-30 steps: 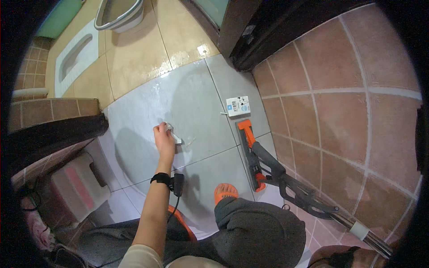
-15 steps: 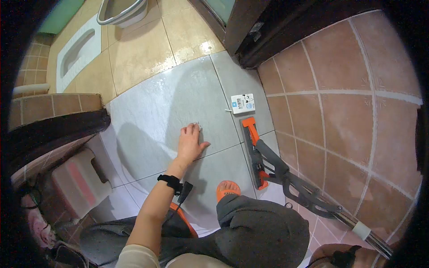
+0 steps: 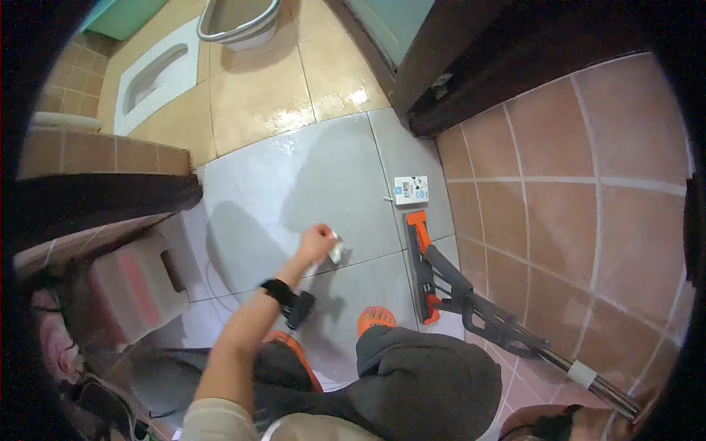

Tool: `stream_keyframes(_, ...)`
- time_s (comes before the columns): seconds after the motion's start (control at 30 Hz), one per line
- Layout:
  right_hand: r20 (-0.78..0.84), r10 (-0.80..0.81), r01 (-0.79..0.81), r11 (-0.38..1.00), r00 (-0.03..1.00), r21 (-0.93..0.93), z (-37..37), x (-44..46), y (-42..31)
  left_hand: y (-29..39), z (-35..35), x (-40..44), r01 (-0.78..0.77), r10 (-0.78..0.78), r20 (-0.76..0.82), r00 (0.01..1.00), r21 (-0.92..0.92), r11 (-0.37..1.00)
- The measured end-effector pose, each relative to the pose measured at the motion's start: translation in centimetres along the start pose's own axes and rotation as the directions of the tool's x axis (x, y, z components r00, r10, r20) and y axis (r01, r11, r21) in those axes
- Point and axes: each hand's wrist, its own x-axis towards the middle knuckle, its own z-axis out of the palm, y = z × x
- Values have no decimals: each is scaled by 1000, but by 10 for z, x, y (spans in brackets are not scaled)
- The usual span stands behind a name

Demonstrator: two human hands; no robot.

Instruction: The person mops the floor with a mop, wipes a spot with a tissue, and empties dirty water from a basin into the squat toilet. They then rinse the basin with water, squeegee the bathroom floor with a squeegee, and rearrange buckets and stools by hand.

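Above the grey floor tiles, my left hand (image 3: 315,244) pinches a crumpled white tissue (image 3: 336,249); its fingers are closed around one end. A black wrist strap (image 3: 276,291) with a dangling black piece is on that arm. At the bottom right corner, part of my right arm (image 3: 523,425) with a dark strap shows beside the mop pole; its fingers cannot be made out. A grey and orange mop head (image 3: 421,275) lies to the right of my left hand, and a small white printed box (image 3: 411,190) is on the tiles beyond it.
A plastic step stool (image 3: 140,290) stands at left. Farther ahead are a squat toilet (image 3: 158,77) and a grey-rimmed basin (image 3: 239,37) on wet-looking yellow tiles. A brown tiled wall (image 3: 559,220) bounds the right, with a dark door frame (image 3: 478,66). Orange slippers (image 3: 376,317) are below.
My left hand has lifted from flat on the tiles and drawn closer, its fingers now closed on the tissue. The camera view has shifted slightly.
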Motion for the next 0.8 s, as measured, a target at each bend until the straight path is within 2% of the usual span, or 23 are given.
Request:
stream_keyframes(0.07, -6, 6, -6, 1000, 1000, -26, 0, 3, -1, 13, -68, 4, 58, -39, 74, 997, -280, 958)
stream_keyframes(0.17, -14, 30, -31, 999, 999, -40, 6, 7, -2, 78, -177, -44, -5, 49, 68, 997, -539, 842)
stream_keyframes(0.2, -223, -97, 54, 980, 970, -191, 15, 3, -4, 88, -209, -65, -45, 93, 46, 995, -618, 785)
stream_keyframes(0.23, -407, -229, 86, 937, 884, -340, 22, 1, -1, 108, -236, -94, -86, 97, -19, 995, -643, 761)
stream_keyframes(0.27, -552, -365, 72, 874, 749, -480, 28, -1, 2, 129, -258, -126, -131, 99, -86, 991, -663, 737)
stream_keyframes(0.33, -295, -102, 46, 980, 950, -192, 24, 3, -3, 132, -284, -169, -197, 102, -178, 979, -676, 710)
stream_keyframes(0.37, -117, -16, 7, 997, 993, -74, 16, 6, -11, 126, -290, -180, -222, 97, -220, 971, -663, 716)
stream_keyframes(0.47, -106, 82, -93, 990, 991, -106, -33, 2, -26, 114, -276, -172, -243, 72, -268, 961, -685, 687)
stream_keyframes(0.5, -288, -12, -45, 980, 957, -192, -9, 3, -26, 111, -266, -158, -213, 94, -212, 973, -657, 723)
stream_keyframes(0.57, -605, -213, -17, 936, 767, -352, 40, 7, -8, 115, -228, -117, -154, 83, -148, 985, -571, 807)
stream_keyframes(0.6, -558, -176, -49, 930, 811, -364, 33, 6, -12, 124, -201, -93, -121, 56, -139, 989, -521, 845)
stream_keyframes(0.67, -448, -92, -104, 913, 889, -395, 26, -1, -24, 149, -147, -48, -178, 184, -27, 983, -435, 883)
stream_keyframes(0.7, -115, 8, -9, 1000, 993, -8, 46, 9, -14, 162, -117, -25, -207, 202, -47, 978, -294, 933)
stream_keyframes(0.77, -62, -18, 21, 999, 998, 45, 45, 13, -7, 185, -50, 15, -337, 311, -154, 938, -191, 922)
stream_keyframes(0.8, -39, -30, 32, 997, 999, 70, 43, 13, -4, 192, -30, 30, -370, 354, -125, 927, -140, 919)
